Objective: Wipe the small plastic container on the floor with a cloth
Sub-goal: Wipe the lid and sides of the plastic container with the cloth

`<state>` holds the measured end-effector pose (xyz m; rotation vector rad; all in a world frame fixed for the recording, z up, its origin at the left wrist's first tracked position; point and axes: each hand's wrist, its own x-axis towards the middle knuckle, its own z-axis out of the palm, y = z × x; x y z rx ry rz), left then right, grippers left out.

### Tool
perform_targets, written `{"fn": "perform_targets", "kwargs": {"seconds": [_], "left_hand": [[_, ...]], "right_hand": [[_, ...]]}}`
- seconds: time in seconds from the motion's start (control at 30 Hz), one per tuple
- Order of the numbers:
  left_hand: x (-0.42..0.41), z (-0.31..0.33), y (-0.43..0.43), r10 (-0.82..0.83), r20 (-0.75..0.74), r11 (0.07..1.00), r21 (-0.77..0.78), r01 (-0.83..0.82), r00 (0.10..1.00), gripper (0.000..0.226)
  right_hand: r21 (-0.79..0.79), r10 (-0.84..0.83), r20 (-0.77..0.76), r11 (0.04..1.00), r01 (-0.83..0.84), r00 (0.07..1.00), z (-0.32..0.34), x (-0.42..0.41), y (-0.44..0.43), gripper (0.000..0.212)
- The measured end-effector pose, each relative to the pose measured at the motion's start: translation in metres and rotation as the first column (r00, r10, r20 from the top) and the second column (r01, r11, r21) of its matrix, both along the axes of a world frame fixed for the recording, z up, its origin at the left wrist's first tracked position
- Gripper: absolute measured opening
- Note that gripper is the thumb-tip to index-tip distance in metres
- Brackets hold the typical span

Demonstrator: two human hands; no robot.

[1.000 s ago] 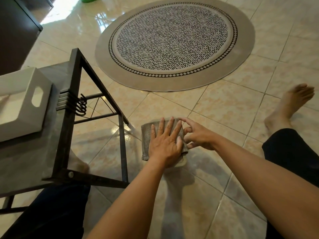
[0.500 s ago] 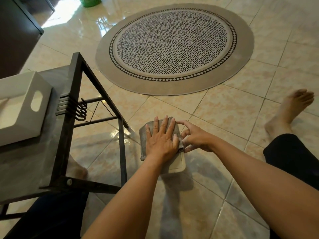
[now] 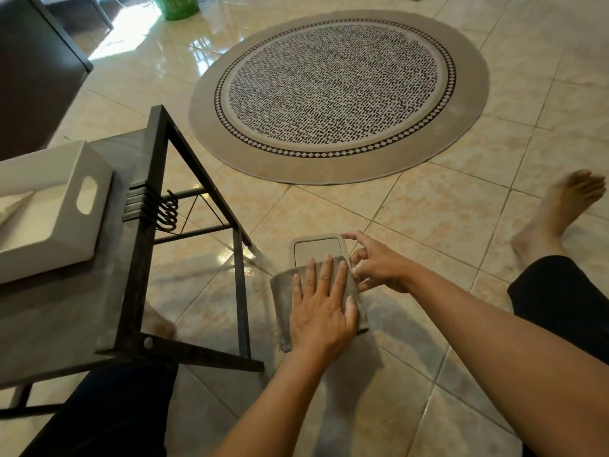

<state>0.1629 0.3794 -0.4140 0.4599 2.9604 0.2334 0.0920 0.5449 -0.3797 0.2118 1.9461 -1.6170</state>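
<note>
The glossy beige tiled floor [image 3: 438, 225] fills the frame, with a round grey rug with a black-and-white dashed centre [image 3: 337, 94] across the upper middle. At left stands a black metal-framed side table with a grey top [image 3: 155, 199], carrying a white rectangular box with a slot handle [image 3: 56, 209]. Low in the centre, a folded grey cloth [image 3: 283, 311] lies over the near part of the small beige rectangular plastic container with rounded corners [image 3: 316, 247], which sits flat on the floor just right of the table leg; only its far end is exposed. The left hand [image 3: 321, 311] lies flat on the cloth, fingers extended and slightly spread, pressing rather than gripping. The right hand [image 3: 379, 267] is beside the container's right edge, fingers loosely curled and partly open; whether they touch the rim cannot be determined. Assessment: wiping is in progress. The next stroke calls for pushing the cloth toward the uncovered far end while the right hand steadies the container against sliding.
</note>
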Motion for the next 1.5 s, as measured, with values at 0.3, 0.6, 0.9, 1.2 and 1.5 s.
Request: {"fn": "perform_targets", "kwargs": {"seconds": [0.3, 0.6, 0.9, 1.2, 1.5], "left_hand": [[-0.042, 0.011, -0.016, 0.167, 0.028, 0.985, 0.031, -0.168, 0.985, 0.066], [0.008, 0.006, 0.001, 0.044, 0.034, 0.999, 0.007, -0.044, 0.998, 0.068], [-0.023, 0.011, 0.018, 0.007, 0.048, 1.000, 0.003, -0.007, 0.999, 0.064], [-0.072, 0.007, 0.004, 0.020, 0.008, 1.000, -0.007, -0.020, 1.000, 0.065], [-0.024, 0.006, -0.009, 0.190, 0.012, 0.981, 0.041, -0.191, 0.982, 0.067]], "right_hand": [[0.000, -0.014, -0.023, 1.000, 0.014, 1.000, -0.003, 0.001, 0.000, 0.080], [-0.048, -0.023, -0.007, 0.999, 0.023, 1.000, -0.006, 0.002, 0.004, 0.078], [-0.072, 0.027, 0.016, 0.997, -0.025, 1.000, -0.006, 0.002, 0.008, 0.085], [-0.086, -0.013, 0.021, 0.996, 0.015, 1.000, -0.008, 0.004, 0.003, 0.097], [-0.149, -0.180, 0.013, 0.972, 0.180, 0.984, -0.014, 0.015, -0.006, 0.090]]}}
